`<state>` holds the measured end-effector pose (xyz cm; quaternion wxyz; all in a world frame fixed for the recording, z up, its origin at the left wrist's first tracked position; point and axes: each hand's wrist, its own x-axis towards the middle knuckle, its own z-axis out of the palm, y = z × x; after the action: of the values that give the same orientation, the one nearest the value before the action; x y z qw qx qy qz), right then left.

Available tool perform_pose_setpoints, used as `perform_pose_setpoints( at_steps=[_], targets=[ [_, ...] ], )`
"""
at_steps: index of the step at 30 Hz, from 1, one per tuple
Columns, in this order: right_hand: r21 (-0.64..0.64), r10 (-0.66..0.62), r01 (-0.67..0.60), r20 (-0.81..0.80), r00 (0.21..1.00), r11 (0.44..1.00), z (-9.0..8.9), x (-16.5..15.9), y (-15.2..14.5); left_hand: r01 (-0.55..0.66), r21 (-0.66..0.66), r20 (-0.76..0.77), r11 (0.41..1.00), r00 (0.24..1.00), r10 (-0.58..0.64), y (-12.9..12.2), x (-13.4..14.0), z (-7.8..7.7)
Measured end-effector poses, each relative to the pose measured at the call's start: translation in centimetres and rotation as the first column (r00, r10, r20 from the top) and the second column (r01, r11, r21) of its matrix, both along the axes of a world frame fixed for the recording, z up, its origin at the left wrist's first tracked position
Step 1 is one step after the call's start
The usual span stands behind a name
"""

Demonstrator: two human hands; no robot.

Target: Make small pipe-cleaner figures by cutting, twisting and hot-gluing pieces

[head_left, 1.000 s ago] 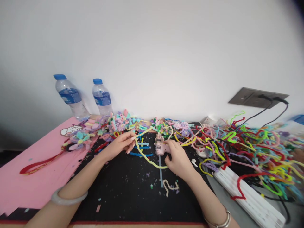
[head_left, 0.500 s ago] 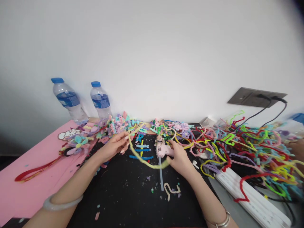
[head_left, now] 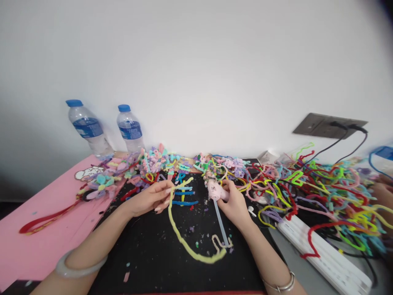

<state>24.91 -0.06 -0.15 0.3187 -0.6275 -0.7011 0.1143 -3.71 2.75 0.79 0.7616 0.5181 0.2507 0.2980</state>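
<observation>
My left hand (head_left: 155, 197) pinches a pale yellow pipe cleaner (head_left: 184, 243) near one end. Its long part curves down over the black mat (head_left: 144, 254), the far end close to a bent cream pipe cleaner (head_left: 216, 242). Around the handle of a light pink hot glue gun (head_left: 215, 191) my right hand (head_left: 233, 205) is closed. A clear glue stick (head_left: 221, 223) sticks out of the gun's back toward me. Between the hands lie blue pipe cleaner strips (head_left: 186, 203) crossing a yellow upright piece, partly hidden by the left fingers.
Two water bottles (head_left: 130, 130) stand by the wall beyond a pink board (head_left: 37, 237). Fuzzy flowers (head_left: 104, 182) pile up at the left back. A tangle of pipe cleaners (head_left: 331, 196) covers the right, beside a white power strip (head_left: 328, 254). Part of another person's hand (head_left: 382, 190) shows far right.
The pipe cleaner's far end has dropped from near my right hand toward the mat. My left hand has moved slightly right and down; the glue gun has shifted right, its glue stick tilting.
</observation>
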Motion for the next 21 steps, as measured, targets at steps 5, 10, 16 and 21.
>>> perform_pose_setpoints(
  at_steps=[5,10,16,21],
  targets=[
    [0.093,0.082,-0.059,-0.278,0.957,0.994,0.3,-0.4,-0.3,0.06,-0.036,-0.015,0.998,0.998,-0.06,-0.3,0.2,0.0],
    [0.094,0.167,-0.138,-0.476,0.864,0.986,0.6,-0.5,-0.9,-0.024,-0.009,-0.03,1.0,0.999,0.024,-0.1,0.6,-0.2],
    [-0.101,0.009,-0.14,-0.78,0.625,0.985,-0.9,-0.4,-0.8,-0.07,0.027,-0.013,0.997,0.997,0.071,0.0,0.7,-0.6],
    [-0.164,0.045,-0.382,-0.874,0.484,0.91,-0.9,-1.1,-1.0,-0.07,0.048,0.011,0.996,0.997,0.07,-0.1,1.1,-1.0]
  ],
)
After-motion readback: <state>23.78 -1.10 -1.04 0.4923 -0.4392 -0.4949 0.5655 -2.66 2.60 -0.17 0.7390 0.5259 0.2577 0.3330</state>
